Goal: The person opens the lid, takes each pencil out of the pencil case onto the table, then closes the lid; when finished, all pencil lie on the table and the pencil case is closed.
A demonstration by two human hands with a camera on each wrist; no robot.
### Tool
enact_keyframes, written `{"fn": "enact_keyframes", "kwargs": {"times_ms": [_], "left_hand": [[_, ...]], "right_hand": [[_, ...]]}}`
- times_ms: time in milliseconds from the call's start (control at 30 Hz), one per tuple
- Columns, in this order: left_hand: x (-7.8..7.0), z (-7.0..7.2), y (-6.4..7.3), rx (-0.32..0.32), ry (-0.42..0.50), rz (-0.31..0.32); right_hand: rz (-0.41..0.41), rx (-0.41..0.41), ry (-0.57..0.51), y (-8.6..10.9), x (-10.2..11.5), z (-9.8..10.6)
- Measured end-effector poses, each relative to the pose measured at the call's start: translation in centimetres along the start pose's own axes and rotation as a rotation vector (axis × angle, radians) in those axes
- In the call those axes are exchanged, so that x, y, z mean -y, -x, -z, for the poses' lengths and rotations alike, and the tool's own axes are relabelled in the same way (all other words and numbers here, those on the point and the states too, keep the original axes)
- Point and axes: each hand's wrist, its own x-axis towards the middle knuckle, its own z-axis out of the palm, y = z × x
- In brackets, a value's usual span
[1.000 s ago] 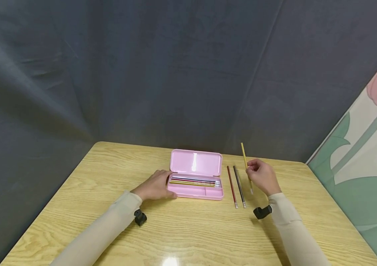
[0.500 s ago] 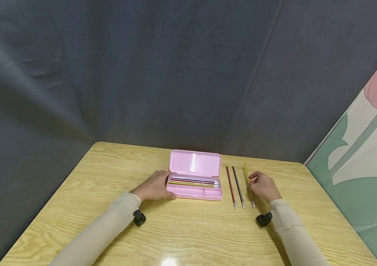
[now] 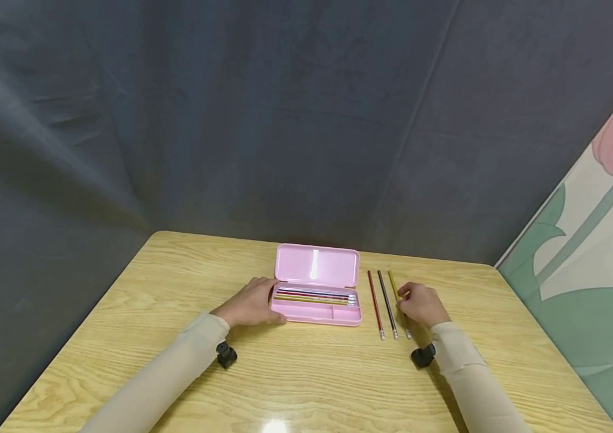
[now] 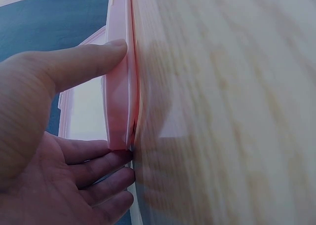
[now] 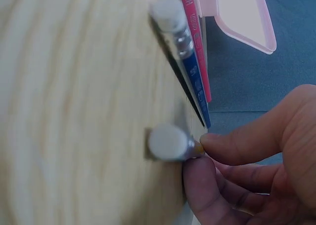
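A pink pencil case (image 3: 306,310) lies with its lid (image 3: 333,264) raised and several pencils (image 3: 312,296) in its rear compartment. My left hand (image 3: 252,304) is at the case's left end; in the left wrist view the thumb (image 4: 94,59) rests straight along the front wall, with loosely extended fingers against the end. Right of the case, my right hand (image 3: 422,304) pinches a yellow pencil (image 3: 393,282) between thumb and forefinger near table level. The right wrist view shows its white eraser (image 5: 167,142). Beside it, a dark blue pencil (image 3: 385,297) and a red pencil (image 3: 375,304) lie roughly parallel.
The wooden table (image 3: 306,379) has its far edge just behind the case lid. A dark curtain (image 3: 285,120) hangs behind, and a flower-patterned cloth (image 3: 598,264) is on the right. The case's front compartment has a divider towards its right end.
My right hand has brought the yellow pencil down from above the table, then slid it slightly left, closer to the dark blue pencil. The left hand has stayed on the case.
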Motion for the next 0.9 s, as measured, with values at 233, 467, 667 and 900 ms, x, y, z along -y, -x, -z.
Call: {"fn": "enact_keyframes", "kwargs": {"times_ms": [233,467,667,900], "left_hand": [[0.1,0.0,0.2,0.002,0.008,0.008],[0.1,0.1,0.3,0.001,0.013,0.015],[0.3,0.2,0.1,-0.008,0.0,-0.002],[0.3,0.1,0.0,-0.011,-0.02,-0.009]], "right_hand": [[0.006,0.0,-0.012,-0.1,0.0,-0.1],[0.083,-0.175,-0.076,-0.2,0.7,0.9],[0.133,-0.371,-0.192,-0.7,2.2,1.7],[0.222,-0.398,-0.283,-1.4,5.0,1.2]]}}
